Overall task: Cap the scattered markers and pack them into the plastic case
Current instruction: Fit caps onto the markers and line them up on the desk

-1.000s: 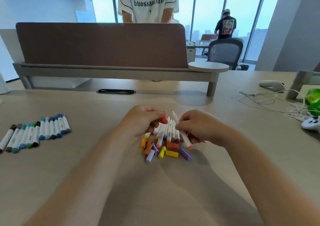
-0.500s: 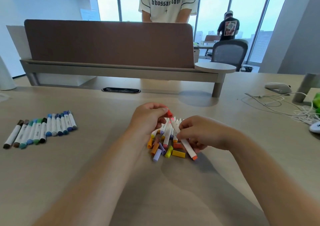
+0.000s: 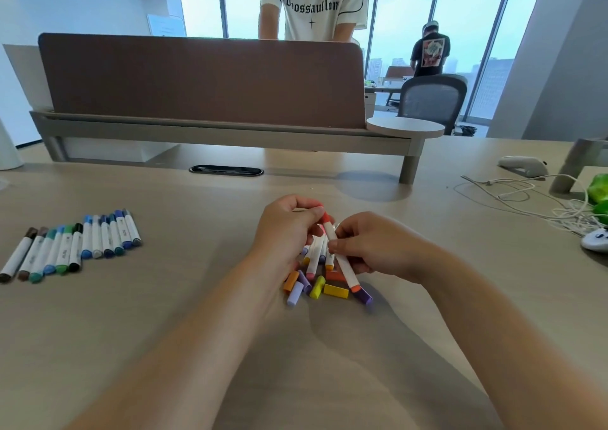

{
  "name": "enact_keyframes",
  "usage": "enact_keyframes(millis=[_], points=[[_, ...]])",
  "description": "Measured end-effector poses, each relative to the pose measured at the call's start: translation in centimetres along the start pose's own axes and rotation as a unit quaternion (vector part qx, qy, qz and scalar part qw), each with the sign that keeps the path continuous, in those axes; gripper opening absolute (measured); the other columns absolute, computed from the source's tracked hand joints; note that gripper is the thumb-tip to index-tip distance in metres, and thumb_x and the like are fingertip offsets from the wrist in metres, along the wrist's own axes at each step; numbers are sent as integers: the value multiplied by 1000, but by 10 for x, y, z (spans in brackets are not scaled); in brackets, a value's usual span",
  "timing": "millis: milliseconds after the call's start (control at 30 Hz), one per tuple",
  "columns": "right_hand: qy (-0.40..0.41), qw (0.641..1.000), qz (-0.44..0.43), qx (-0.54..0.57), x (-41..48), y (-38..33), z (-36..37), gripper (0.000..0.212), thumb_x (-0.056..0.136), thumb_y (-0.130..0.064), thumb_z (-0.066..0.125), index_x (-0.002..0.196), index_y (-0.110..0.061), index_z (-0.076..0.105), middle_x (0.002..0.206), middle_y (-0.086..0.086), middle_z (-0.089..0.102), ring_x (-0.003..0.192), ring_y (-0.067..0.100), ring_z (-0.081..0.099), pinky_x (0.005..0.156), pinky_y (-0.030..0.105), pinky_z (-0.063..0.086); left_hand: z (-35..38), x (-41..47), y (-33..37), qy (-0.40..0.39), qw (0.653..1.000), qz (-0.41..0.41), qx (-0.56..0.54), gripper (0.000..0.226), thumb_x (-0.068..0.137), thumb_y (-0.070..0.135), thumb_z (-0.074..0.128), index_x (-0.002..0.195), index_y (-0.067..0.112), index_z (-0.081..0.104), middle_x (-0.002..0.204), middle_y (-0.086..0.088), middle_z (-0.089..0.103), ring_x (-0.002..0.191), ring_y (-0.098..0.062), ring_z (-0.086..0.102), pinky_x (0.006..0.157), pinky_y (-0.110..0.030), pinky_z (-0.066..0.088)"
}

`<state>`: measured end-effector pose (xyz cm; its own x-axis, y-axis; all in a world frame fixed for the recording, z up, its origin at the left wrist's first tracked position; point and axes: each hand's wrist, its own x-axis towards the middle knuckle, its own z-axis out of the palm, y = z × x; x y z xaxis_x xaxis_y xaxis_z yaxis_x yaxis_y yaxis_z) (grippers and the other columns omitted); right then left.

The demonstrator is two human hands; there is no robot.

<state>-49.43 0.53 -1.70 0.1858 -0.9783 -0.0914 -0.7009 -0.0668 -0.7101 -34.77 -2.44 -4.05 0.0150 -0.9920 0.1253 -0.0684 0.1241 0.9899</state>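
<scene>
With the pile (image 3: 314,266) partly hidden, the left hand (image 3: 283,232) pinched the red cap (image 3: 326,217), now meeting the marker (image 3: 345,270) gripped by the right hand (image 3: 371,245).

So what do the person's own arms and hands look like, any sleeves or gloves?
Both are bare: the left hand and right hand wear no gloves, and no sleeve, watch or bracelet shows anywhere up to the picture's edge.
</scene>
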Motion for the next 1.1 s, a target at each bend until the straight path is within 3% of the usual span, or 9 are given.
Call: enact_keyframes(millis=[133,233,367,467,533,667,767,1000,1100], points=[[22,1000,3,-4,0,-2,0,25,97,-25,59,86,-6,71,67,6,65,49,8,54,56,21,48,5,-2,0,18,1000,9,4,12,96,14,58,100,17,68,88,0,76,64,-7,63,66,-29,55],[69,997,27,14,-1,-1,-4,27,95,-28,61,83,-6,71,64,5,64,50,10,53,55,25,47,10,-1,0,-8,1000,-9,-2,23,95,18,58,114,25,69,96,1,75,83,-14,70,80,-36,59],[161,979,110,-50,6,4,-25,27,91,-29,64,76,-7,67,68,8,66,53,13,55,51,23,48,18,-3,8,-38,997,17,71,35,95,20,58,130,26,59,97,3,72,79,-10,69,64,-20,54],[137,960,202,-134,12,12,-28,35,94,-29,59,64,-11,55,56,2,52,41,10,45,37,18,31,22,-6,10,-53,987,47,145,23,96,19,56,116,25,66,94,7,70,73,-7,64,61,-17,48],[143,950,222,-165,21,18,-23,29,93,-24,59,68,-11,55,61,3,55,43,12,49,38,18,34,21,-6,9,-53,982,56,172,18,97,18,54,106,25,67,93,7,69,74,-7,61,63,-19,45],[127,948,209,-204,27,17,-17,12,93,-15,56,90,-6,64,88,8,68,77,22,70,66,31,58,15,-5,6,-55,980,59,184,16,98,19,53,98,26,67,88,8,70,69,-7,61,61,-20,45],[115,938,197,-260,27,13,-14,14,96,-14,53,101,-7,64,102,9,68,92,25,69,83,37,58,12,-4,5,-54,977,59,196,17,98,19,52,99,25,68,84,10,69,64,-5,59,57,-18,44],[56,912,185,-363,42,-2,-9,16,97,-17,55,104,-7,65,100,6,65,79,19,62,73,28,55,7,-5,9,-66,974,61,208,18,99,20,52,105,22,68,86,7,69,67,-6,58,56,-18,41],[35,896,181,-404,45,-10,-4,12,95,-12,54,98,-4,61,87,7,58,71,20,58,67,29,51,3,-5,11,-65,975,66,204,17,98,21,53,103,21,69,84,8,69,68,-4,58,59,-20,42]])
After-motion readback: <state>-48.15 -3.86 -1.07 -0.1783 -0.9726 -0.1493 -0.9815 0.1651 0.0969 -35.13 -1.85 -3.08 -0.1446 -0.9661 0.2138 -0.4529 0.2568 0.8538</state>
